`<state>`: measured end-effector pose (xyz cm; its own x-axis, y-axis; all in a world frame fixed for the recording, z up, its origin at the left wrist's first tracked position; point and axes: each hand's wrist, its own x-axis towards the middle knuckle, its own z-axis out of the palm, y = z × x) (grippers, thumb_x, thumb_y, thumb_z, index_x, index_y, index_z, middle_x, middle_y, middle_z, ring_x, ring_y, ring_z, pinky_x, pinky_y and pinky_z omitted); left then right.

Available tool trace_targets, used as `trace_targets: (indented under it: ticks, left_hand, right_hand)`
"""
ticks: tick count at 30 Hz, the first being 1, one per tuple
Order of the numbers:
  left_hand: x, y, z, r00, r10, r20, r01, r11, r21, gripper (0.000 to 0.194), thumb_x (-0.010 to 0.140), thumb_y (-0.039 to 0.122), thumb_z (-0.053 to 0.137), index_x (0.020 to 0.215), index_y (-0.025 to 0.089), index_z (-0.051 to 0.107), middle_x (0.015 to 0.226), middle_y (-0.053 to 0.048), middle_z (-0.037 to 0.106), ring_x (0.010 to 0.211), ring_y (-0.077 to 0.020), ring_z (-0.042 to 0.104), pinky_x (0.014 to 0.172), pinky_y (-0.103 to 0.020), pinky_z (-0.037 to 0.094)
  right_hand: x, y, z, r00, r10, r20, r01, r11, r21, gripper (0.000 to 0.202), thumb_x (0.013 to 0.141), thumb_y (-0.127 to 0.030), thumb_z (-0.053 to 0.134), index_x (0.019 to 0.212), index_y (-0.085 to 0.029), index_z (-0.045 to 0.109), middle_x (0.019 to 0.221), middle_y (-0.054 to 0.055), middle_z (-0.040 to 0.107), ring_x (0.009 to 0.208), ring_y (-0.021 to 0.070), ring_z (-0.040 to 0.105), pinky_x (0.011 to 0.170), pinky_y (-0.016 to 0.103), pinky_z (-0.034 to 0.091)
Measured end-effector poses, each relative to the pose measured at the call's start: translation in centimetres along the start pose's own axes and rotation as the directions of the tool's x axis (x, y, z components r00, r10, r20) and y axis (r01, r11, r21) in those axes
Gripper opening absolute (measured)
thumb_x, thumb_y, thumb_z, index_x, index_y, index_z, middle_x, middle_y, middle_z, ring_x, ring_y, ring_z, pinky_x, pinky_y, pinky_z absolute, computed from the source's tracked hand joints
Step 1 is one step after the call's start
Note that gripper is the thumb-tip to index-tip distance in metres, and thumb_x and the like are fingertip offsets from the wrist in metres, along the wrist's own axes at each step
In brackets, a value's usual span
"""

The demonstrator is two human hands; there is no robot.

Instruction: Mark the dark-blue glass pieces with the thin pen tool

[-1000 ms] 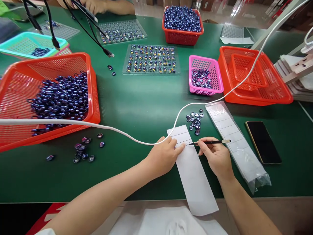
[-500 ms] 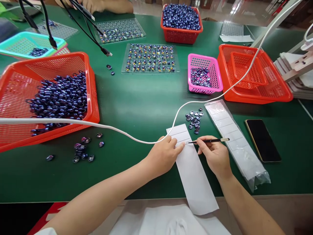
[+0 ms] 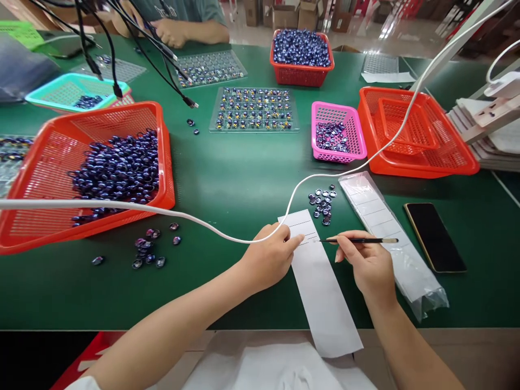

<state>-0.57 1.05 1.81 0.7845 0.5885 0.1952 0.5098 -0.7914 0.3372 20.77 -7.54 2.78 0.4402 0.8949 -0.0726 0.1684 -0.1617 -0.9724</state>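
My left hand [image 3: 268,257] lies on a white paper strip [image 3: 325,303] marked with short dark lines near its far end. Its index finger points at the lines while the other fingers are curled under, partly hidden. In my right hand [image 3: 368,265], a slim black pen-like stick [image 3: 377,240] with a pale rear end is pinched between thumb and fingers. The stick's thin tip is at the strip's right edge, close to the lines. Beyond the strip sits a small group of shiny dark oval stones [image 3: 323,203]. A white cable [image 3: 219,232] passes across my left hand.
At left stands a red basket [image 3: 166,162] of dark looped pieces, with loose stones [image 3: 146,252] before it. A pink basket [image 3: 339,154], red basket [image 3: 430,168] and filled clear tray [image 3: 254,130] stand farther back. A bagged strip [image 3: 390,233] and phone [image 3: 434,235] lie right. Another person's hand [image 3: 170,33] is opposite.
My right hand has moved right with the stick, whose tip has drawn away from my left index finger. My left hand stays on the strip. The whole view has shifted slightly.
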Motion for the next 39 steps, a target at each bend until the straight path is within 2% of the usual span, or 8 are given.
trace_targets:
  ticks: [3,5,9,12,21,24,30,39]
  left_hand:
    - [0.0,0.3,-1.4,0.991,-0.125,-0.047,0.11,0.964,-0.244,0.033,0.097,0.012,0.04,0.114,0.015,0.068,0.092,-0.009,0.064,0.086,-0.0209,0.059,0.076,-0.034,0.05]
    - [0.1,0.5,-2.2,0.972,-0.234,0.017,0.217,0.872,-0.438,0.027,0.098,0.018,0.043,0.109,0.018,0.068,0.091,-0.006,0.066,0.086,-0.0189,0.061,0.076,-0.031,0.051]
    - [0.7,0.6,-2.2,0.876,-0.375,0.305,0.458,0.446,-0.769,0.017,0.095,0.027,0.055,0.098,0.02,0.069,0.084,-0.002,0.069,0.07,-0.0125,0.063,0.067,-0.025,0.053]
    - [1.0,0.4,-0.9,0.837,-0.377,0.396,0.484,0.173,-0.858,0.017,0.091,0.03,0.061,0.096,0.016,0.069,0.08,-0.002,0.069,0.061,-0.0093,0.061,0.062,-0.022,0.055]
    - [0.6,-0.2,1.0,0.8,-0.378,0.465,0.497,-0.016,-0.868,0.04,0.078,0.039,0.078,0.106,0.011,0.072,0.078,-0.005,0.073,0.065,-0.0138,0.068,0.07,-0.031,0.061]
    - [0.4,-0.2,0.7,0.803,-0.377,0.462,0.519,0.061,-0.852,0.038,0.081,0.031,0.075,0.114,0.013,0.071,0.085,-0.006,0.075,0.073,-0.0162,0.071,0.077,-0.033,0.061]
    - [0.1,0.3,1.1,0.91,-0.387,0.148,0.365,0.58,-0.728,0.026,0.081,0.02,0.074,0.107,0.018,0.075,0.091,-0.004,0.077,0.075,-0.0165,0.071,0.074,-0.028,0.058]
    - [-0.2,0.5,2.1,0.958,-0.286,-0.003,0.222,0.749,-0.624,0.023,0.083,0.02,0.074,0.106,0.018,0.073,0.084,-0.003,0.075,0.07,-0.0141,0.069,0.07,-0.025,0.058]
  right_hand:
    - [-1.4,-0.5,-0.1,1.0,-0.021,-0.018,0.021,1.0,0.011,0.015,0.09,-0.035,0.072,0.092,-0.02,0.072,0.065,0.0,0.068,0.056,0.0135,0.062,0.055,0.023,0.05]
    - [-2.1,-0.4,0.1,0.998,-0.044,-0.043,0.046,0.998,0.04,0.014,0.089,-0.034,0.073,0.091,-0.02,0.072,0.071,0.002,0.071,0.056,0.0137,0.063,0.055,0.025,0.051]
    - [-2.5,0.3,0.9,0.994,-0.051,-0.095,0.061,0.992,0.106,0.014,0.088,-0.033,0.074,0.092,-0.02,0.071,0.073,0.003,0.072,0.055,0.0147,0.063,0.054,0.026,0.051]
    - [-2.4,0.7,1.3,0.991,-0.033,-0.133,0.047,0.994,0.1,0.014,0.089,-0.033,0.073,0.093,-0.019,0.07,0.065,0.001,0.068,0.055,0.0152,0.062,0.055,0.027,0.052]
    - [-2.6,0.5,1.4,0.986,-0.101,-0.134,0.107,0.994,0.039,0.009,0.089,-0.029,0.072,0.093,-0.021,0.072,0.074,0.002,0.071,0.057,0.0154,0.064,0.056,0.029,0.055]
    - [-2.6,0.4,1.4,0.985,-0.123,-0.121,0.127,0.992,0.026,0.007,0.09,-0.027,0.071,0.094,-0.022,0.072,0.074,0.002,0.071,0.058,0.0152,0.064,0.058,0.029,0.056]
    - [-2.8,0.6,1.8,0.983,-0.151,-0.107,0.146,0.988,-0.053,0.006,0.09,-0.026,0.071,0.095,-0.021,0.072,0.076,0.002,0.071,0.058,0.0148,0.065,0.057,0.028,0.055]
    - [-3.0,0.7,2.1,0.98,-0.187,-0.071,0.171,0.968,-0.185,0.009,0.091,-0.028,0.07,0.096,-0.022,0.072,0.079,0.002,0.073,0.056,0.0141,0.066,0.055,0.028,0.056]
